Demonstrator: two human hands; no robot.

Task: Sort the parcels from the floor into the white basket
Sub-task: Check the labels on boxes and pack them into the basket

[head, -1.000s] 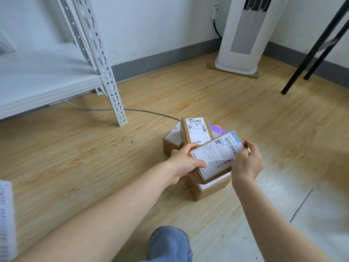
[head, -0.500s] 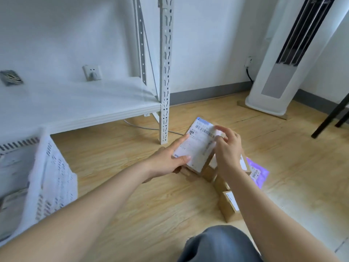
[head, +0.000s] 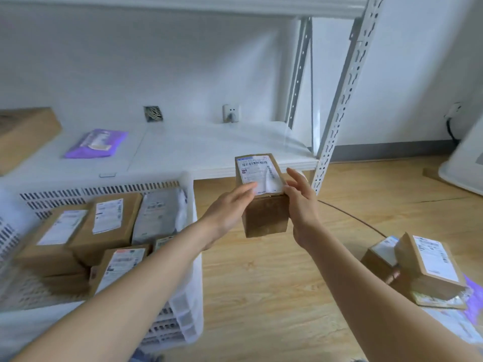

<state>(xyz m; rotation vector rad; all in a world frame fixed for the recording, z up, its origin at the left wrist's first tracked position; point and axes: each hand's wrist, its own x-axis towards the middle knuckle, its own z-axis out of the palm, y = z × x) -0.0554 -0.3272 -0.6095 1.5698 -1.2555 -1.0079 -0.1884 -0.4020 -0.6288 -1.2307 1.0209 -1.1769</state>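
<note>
**Supervisor:** Which step are you on?

**Operator:** Carrying. I have a small brown cardboard parcel with a white shipping label up in the air between both hands, above the wooden floor and just to the right of the white slotted plastic basket. It isn't over the basket yet.

**Supervisor:** How are the hands on it?

**Operator:** My left hand lies against the parcel's left side, fingers stretched flat across the edge of the label. My right hand presses the right side with the fingers straight and a little spread. So the box is squeezed between two flat palms, not wrapped by curled fingers.

**Supervisor:** What's in the basket?

**Operator:** Several labelled brown boxes and a grey plastic mailer. The near right corner looks the least crowded, though blur makes it hard to be sure.

**Supervisor:** And next?

**Operator:** I judge it needs a sideways move to the left, lifting over the basket's right wall, then lowering onto a free spot before the palms part. A palm squeeze could slip, so steady pressure matters. More brown cardboard parcels wait on the floor at my right.
</note>
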